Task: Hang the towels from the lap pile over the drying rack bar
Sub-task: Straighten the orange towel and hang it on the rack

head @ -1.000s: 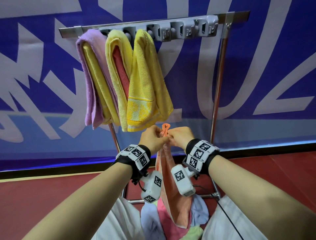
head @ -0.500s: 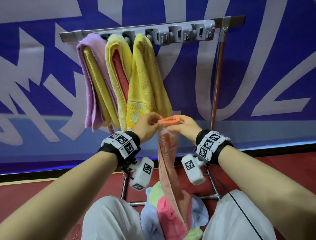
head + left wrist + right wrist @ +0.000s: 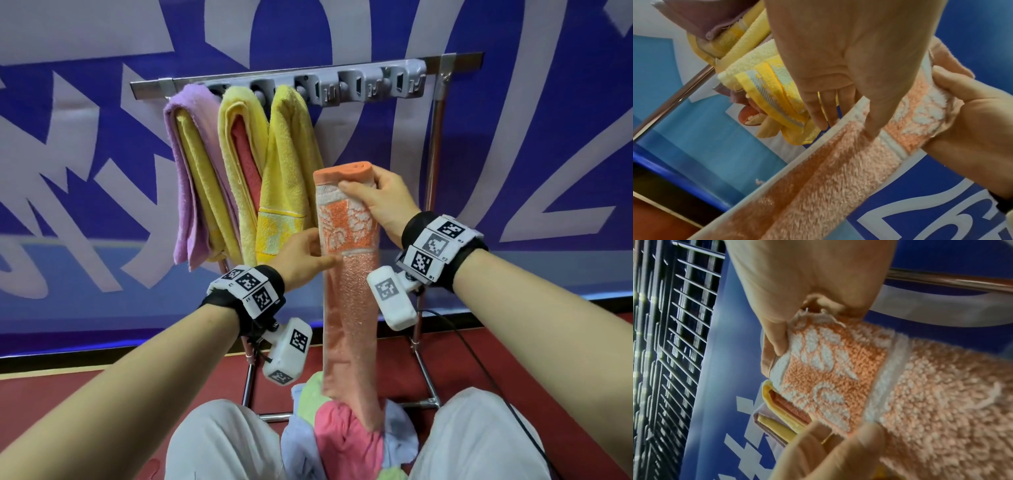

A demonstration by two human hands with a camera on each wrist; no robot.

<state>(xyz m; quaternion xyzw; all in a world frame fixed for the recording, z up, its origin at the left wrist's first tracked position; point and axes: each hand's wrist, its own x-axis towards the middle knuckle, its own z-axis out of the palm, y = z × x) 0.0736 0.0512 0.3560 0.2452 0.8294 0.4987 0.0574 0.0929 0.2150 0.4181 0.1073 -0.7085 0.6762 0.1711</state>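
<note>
An orange towel [image 3: 349, 308] with a white patterned band hangs folded lengthwise in front of the rack, its lower end still touching the lap pile [image 3: 337, 442]. My right hand [image 3: 373, 192] grips its top end, thumb in front. My left hand [image 3: 308, 255] pinches the towel's left edge just below the patterned band. In the left wrist view the thumb of my left hand [image 3: 846, 116] presses the towel [image 3: 828, 178] and the fingers lie behind it. The right wrist view shows my right hand [image 3: 789, 331] holding the patterned end [image 3: 834, 373]. The rack bar [image 3: 462, 60] runs above.
A purple towel [image 3: 185, 178] and two yellow towels [image 3: 236, 113] [image 3: 291, 171] hang on the bar's left half. A grey clip strip [image 3: 370, 85] covers the bar's right part. The rack's right post [image 3: 433, 164] stands beside my right hand. A blue banner wall is behind.
Both hands have lifted the orange towel from low near the lap to chest height. My right hand now holds the top end higher, and my left hand has moved down along the left edge.
</note>
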